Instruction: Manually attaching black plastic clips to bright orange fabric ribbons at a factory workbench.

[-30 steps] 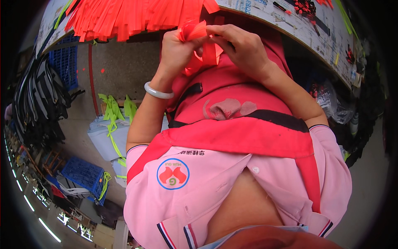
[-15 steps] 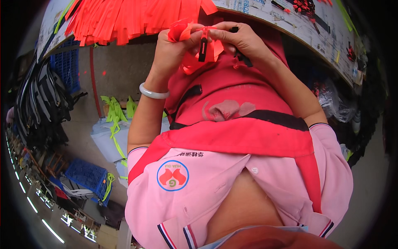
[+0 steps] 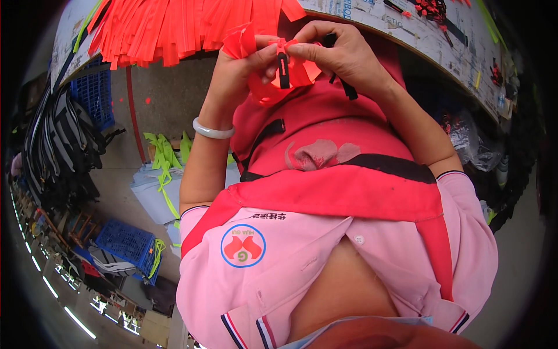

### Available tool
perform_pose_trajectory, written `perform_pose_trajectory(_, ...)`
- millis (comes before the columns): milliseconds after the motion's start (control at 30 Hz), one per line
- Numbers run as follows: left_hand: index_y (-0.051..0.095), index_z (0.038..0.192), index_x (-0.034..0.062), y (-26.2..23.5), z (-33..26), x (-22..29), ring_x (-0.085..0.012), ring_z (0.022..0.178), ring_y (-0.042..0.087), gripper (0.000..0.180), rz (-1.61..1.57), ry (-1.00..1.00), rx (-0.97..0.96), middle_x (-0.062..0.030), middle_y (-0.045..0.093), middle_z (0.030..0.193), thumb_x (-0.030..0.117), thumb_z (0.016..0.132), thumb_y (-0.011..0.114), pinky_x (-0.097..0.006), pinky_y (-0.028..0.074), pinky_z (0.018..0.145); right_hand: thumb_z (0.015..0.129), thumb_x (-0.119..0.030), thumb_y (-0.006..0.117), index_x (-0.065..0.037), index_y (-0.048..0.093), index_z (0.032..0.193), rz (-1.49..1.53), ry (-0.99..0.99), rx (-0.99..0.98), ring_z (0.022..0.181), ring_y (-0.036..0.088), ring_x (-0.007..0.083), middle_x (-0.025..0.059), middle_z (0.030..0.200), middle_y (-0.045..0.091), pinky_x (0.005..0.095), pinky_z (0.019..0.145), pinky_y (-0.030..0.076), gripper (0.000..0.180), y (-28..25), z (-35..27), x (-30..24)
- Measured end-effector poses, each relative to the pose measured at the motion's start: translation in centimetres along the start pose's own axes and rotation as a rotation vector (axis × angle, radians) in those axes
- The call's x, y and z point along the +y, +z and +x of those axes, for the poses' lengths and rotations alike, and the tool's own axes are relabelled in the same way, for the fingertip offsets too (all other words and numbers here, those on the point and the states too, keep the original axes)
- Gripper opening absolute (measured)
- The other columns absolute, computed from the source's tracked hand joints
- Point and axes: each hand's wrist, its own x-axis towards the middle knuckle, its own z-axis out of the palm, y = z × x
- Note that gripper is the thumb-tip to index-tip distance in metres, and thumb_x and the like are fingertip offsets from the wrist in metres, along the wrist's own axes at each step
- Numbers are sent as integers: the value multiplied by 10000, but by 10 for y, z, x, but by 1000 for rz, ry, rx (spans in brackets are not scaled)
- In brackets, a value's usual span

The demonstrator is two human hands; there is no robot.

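Both hands meet just below the worktop (image 3: pixel 430 43) edge, close to the chest. The left hand (image 3: pixel 235 75) is curled, its thumb and fingers pinching a folded orange strip (image 3: pixel 239 42) that sticks up above the knuckles. The right hand (image 3: pixel 343 52) is also pressed together, thumb and forefinger nipping the top of a small black clip (image 3: pixel 283 68) that stands upright between the two hands, touching the bunched orange fabric (image 3: pixel 302 72) held there. A black strap end (image 3: pixel 347 88) hangs down from under the right hand; what it is joined to cannot be told. A pale bangle (image 3: pixel 213 131) circles the left wrist. Beneath the hands lies a red apron (image 3: pixel 325 192) with black bands over a pink polo shirt (image 3: pixel 302 262) bearing a round badge. On the worktop, up and to the left of the hands, a thick heap of orange strips (image 3: pixel 174 26) overhangs the edge; further right on the worktop lie small red and black pieces (image 3: pixel 433 10), too small to make out. On the floor (image 3: pixel 168 87) to the left stand a blue crate (image 3: pixel 93 96), a stack of grey-and-black bags (image 3: pixel 64 139), some lime-green straps (image 3: pixel 165 157) on pale sheets, and a second blue crate (image 3: pixel 125 244) lower down. To the right, under the worktop, sits crumpled clear plastic (image 3: pixel 465 136).
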Motion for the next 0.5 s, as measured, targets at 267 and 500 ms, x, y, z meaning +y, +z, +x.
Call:
perform_pose_trajectory(267, 648, 1030, -27, -2, 2, 0, -68, 597, 549, 209, 6, -16, -25, -28, 641, 764, 134, 899, 618, -193, 425, 503, 853, -235, 707, -30, 680, 885, 1, 22, 11, 527, 498, 18, -16, 677, 592, 180, 451, 380, 209, -1, 1, 0)
perform_pose_trajectory(500, 619, 1051, -37, -4, 1, -4, -64, 606, 519, 231, 47, 19, -59, -72, 655, 829, 152, 927, 572, -178, 385, 495, 851, -230, 705, -19, 678, 882, -34, -69, 26, 553, 518, 27, -11, 729, 619, 184, 470, 407, 215, 0, 0, 2)
